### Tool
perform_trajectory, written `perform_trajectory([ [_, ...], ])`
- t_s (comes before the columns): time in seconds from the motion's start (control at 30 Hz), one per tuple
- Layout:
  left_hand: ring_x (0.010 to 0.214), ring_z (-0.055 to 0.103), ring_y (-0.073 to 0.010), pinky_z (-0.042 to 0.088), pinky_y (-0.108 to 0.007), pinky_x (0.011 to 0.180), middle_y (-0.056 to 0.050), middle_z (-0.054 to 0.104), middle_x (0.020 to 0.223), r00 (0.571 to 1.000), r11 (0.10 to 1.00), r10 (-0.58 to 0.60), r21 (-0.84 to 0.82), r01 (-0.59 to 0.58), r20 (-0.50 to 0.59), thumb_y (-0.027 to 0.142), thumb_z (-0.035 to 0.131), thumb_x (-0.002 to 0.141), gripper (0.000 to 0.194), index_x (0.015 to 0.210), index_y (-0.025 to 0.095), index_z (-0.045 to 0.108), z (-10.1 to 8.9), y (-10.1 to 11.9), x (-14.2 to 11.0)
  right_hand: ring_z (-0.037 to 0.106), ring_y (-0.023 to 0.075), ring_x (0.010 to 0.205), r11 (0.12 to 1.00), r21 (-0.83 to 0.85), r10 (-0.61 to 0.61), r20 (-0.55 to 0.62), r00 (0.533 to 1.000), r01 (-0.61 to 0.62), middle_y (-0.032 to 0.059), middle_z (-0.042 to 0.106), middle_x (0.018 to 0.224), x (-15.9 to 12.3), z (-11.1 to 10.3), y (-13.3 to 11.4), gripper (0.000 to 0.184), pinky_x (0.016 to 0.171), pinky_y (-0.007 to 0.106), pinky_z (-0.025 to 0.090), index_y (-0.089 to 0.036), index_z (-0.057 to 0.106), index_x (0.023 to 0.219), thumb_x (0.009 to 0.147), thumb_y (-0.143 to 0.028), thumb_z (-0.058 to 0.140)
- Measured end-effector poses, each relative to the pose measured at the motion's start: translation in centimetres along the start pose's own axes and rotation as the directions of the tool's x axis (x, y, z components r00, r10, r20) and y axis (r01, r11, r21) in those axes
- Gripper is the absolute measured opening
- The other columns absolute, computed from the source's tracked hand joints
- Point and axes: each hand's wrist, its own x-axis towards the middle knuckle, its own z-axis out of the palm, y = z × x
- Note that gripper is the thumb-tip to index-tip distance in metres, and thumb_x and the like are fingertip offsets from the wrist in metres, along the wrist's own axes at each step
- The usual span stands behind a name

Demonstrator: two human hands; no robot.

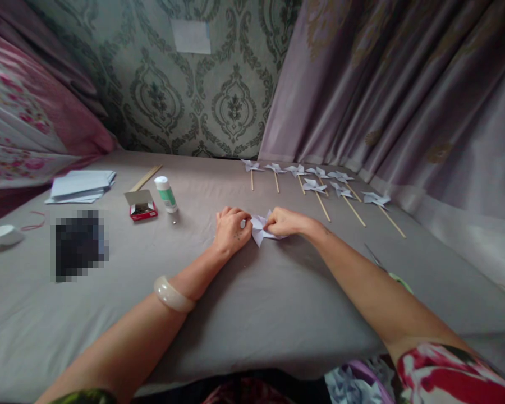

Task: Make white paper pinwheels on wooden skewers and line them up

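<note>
A white folded-paper pinwheel [260, 230] lies on the grey cloth between my two hands. My left hand [232, 229] has its fingers curled and grips the pinwheel's left side, thumb at the paper. From the right, my right hand [285, 221] is closed, with thumb and fingertip pressed at the pinwheel's middle. Whether a small pin sits under those fingers is hidden. No stick shows on this pinwheel. Finished-looking pinwheels on wooden sticks [315, 187] lie behind and to the right of my right hand.
Left of my hands stand a glue stick [166, 193] and an open red box [143, 211] of small items. Wooden sticks [146, 178], a stack of paper [82, 186], and a white round object [4, 235] lie farther left. Scissors [389, 270] rest beside my right forearm.
</note>
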Motion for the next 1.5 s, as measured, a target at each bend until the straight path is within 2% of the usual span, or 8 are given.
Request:
perform_trajectory([
  [0.27, 0.094, 0.058, -0.0250, 0.039, -0.040, 0.085, -0.007, 0.072, 0.090, 0.995, 0.998, -0.063, 0.025, 0.061, 0.073, 0.027, 0.048, 0.079, 0.025, 0.080, 0.021, 0.073, 0.1, 0.0, 0.2, 0.042, 0.0087, 0.052, 0.928, 0.366, -0.008, -0.174, 0.985, 0.072, -0.0031, 0.057, 0.056, -0.6, -0.2, 1.8, 0.041, 0.049, 0.020, 0.029, -0.012, 0.075, 0.092, 0.063, -0.018, 0.047],
  [0.43, 0.086, 0.061, -0.0251, 0.042, -0.039, 0.082, -0.009, 0.073, 0.082, 0.992, 0.997, -0.071, 0.037, 0.067, 0.108, 0.035, 0.052, 0.079, 0.026, 0.072, 0.020, 0.072, 0.3, 0.1, 0.1, 0.037, 0.0085, 0.050, 0.813, 0.578, 0.156, -0.332, 0.930, 0.070, -0.0039, 0.051, 0.051, -1.7, 0.7, 3.6, 0.041, 0.049, 0.021, 0.027, -0.010, 0.074, 0.092, 0.064, -0.022, 0.048],
  [0.63, 0.080, 0.062, -0.0242, 0.045, -0.038, 0.080, -0.008, 0.072, 0.076, 0.983, 0.998, -0.057, 0.051, 0.048, 0.174, 0.036, 0.057, 0.076, 0.023, 0.067, 0.019, 0.069, 0.2, 0.6, 0.0, 0.034, 0.0082, 0.047, 0.708, 0.700, 0.248, -0.370, 0.896, 0.093, -0.0050, 0.048, 0.050, -2.3, 2.9, 4.7, 0.043, 0.048, 0.021, 0.025, -0.009, 0.072, 0.096, 0.065, -0.025, 0.047],
  [0.83, 0.083, 0.063, -0.0245, 0.045, -0.036, 0.079, -0.007, 0.072, 0.078, 0.974, 0.994, -0.077, 0.090, 0.059, 0.211, 0.026, 0.057, 0.074, 0.015, 0.071, 0.018, 0.069, 0.3, 0.7, 0.1, 0.044, 0.0093, 0.052, 0.747, 0.651, 0.195, -0.409, 0.891, 0.136, -0.0004, 0.060, 0.060, -2.7, 3.2, 5.3, 0.039, 0.053, 0.022, 0.034, -0.010, 0.072, 0.094, 0.068, -0.023, 0.047],
  [1.0, 0.078, 0.064, -0.0221, 0.046, -0.032, 0.072, -0.007, 0.072, 0.078, 0.960, 0.988, -0.155, 0.056, 0.147, 0.231, 0.024, 0.055, 0.074, 0.016, 0.072, 0.018, 0.069, 0.1, 1.1, 0.5, 0.054, 0.0114, 0.062, 0.803, 0.566, 0.114, -0.451, 0.885, 0.185, 0.0039, 0.068, 0.075, -2.5, 3.5, 6.3, 0.033, 0.062, 0.023, 0.041, -0.011, 0.072, 0.093, 0.070, -0.016, 0.048],
  [1.17, 0.071, 0.063, -0.0195, 0.046, -0.029, 0.066, -0.006, 0.071, 0.074, 0.964, 0.984, -0.176, 0.011, 0.178, 0.199, 0.025, 0.054, 0.075, 0.018, 0.074, 0.018, 0.070, -0.2, 0.4, 1.2, 0.052, 0.0096, 0.064, 0.888, 0.343, -0.076, -0.548, 0.833, 0.307, 0.0036, 0.063, 0.086, -3.5, 3.3, 6.0, 0.039, 0.065, 0.023, 0.042, -0.013, 0.068, 0.100, 0.067, -0.006, 0.049],
  [1.33, 0.072, 0.062, -0.0174, 0.046, -0.026, 0.068, -0.004, 0.071, 0.077, 0.978, 0.991, -0.091, -0.083, 0.108, 0.187, 0.029, 0.050, 0.078, 0.023, 0.084, 0.019, 0.071, -0.2, -0.9, 1.5, 0.053, 0.0125, 0.077, 0.932, 0.117, -0.215, -0.583, 0.783, 0.343, 0.0038, 0.057, 0.094, -5.1, 3.3, 4.6, 0.040, 0.071, 0.025, 0.042, -0.017, 0.058, 0.111, 0.073, -0.007, 0.052],
  [1.5, 0.074, 0.061, -0.0172, 0.046, -0.027, 0.072, -0.004, 0.071, 0.080, 0.977, 0.988, -0.065, -0.126, 0.092, 0.202, 0.027, 0.049, 0.078, 0.023, 0.085, 0.019, 0.069, 0.2, -1.8, 1.8, 0.055, 0.0168, 0.090, 0.934, -0.023, -0.315, -0.530, 0.788, 0.358, 0.0069, 0.057, 0.105, -5.8, 3.9, 3.3, 0.035, 0.079, 0.028, 0.042, -0.018, 0.051, 0.112, 0.078, -0.014, 0.058],
])
